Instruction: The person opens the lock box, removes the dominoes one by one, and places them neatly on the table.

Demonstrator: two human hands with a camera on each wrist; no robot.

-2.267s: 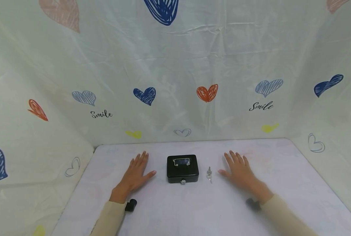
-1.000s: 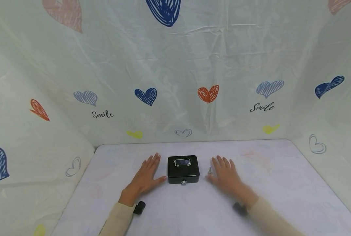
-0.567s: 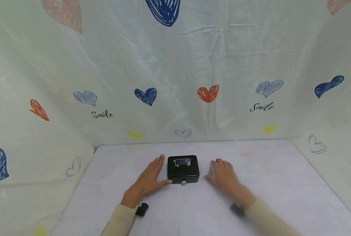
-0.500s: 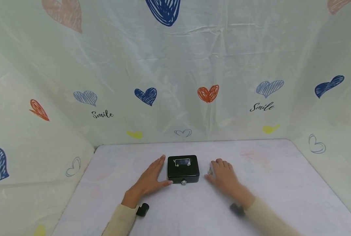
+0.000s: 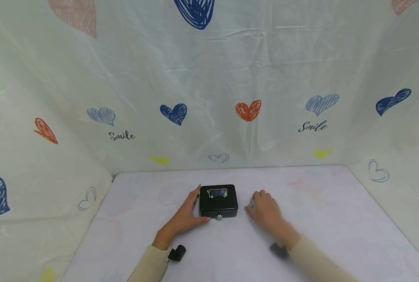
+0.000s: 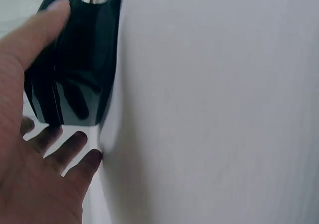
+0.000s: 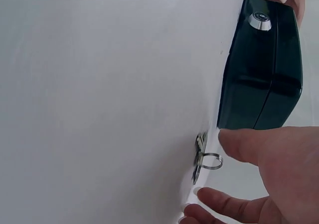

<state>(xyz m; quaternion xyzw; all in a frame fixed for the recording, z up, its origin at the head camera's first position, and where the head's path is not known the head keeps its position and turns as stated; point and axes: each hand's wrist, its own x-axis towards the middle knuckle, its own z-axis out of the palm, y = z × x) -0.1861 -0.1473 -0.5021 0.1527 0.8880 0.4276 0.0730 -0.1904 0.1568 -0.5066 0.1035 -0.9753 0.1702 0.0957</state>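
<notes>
A black cash box (image 5: 218, 201) with a handle on its lid and a silver lock (image 7: 260, 21) on its front sits on the table. Around its left end lies my left hand (image 5: 186, 215), thumb before the front face and fingers at the left side; in the left wrist view the fingertips (image 6: 75, 142) are right by the box's end. Right of the box, keys on a ring (image 7: 200, 159) lie on the table. My right hand (image 5: 265, 211) is over them, thumb on one side and bent fingers on the other, with a gap to the keys in the right wrist view.
The white table (image 5: 216, 250) reaches back to a pale sheet (image 5: 202, 78) printed with hearts and "Smile". The sheet also hangs along both sides. A small black wrist camera (image 5: 177, 253) is on the left sleeve, another wrist camera (image 5: 279, 250) on the right.
Both hands have moved inward from the table's sides. My left hand has come up to the box's left end; my right hand has come to the keys, its fingers bending. The box has stayed put.
</notes>
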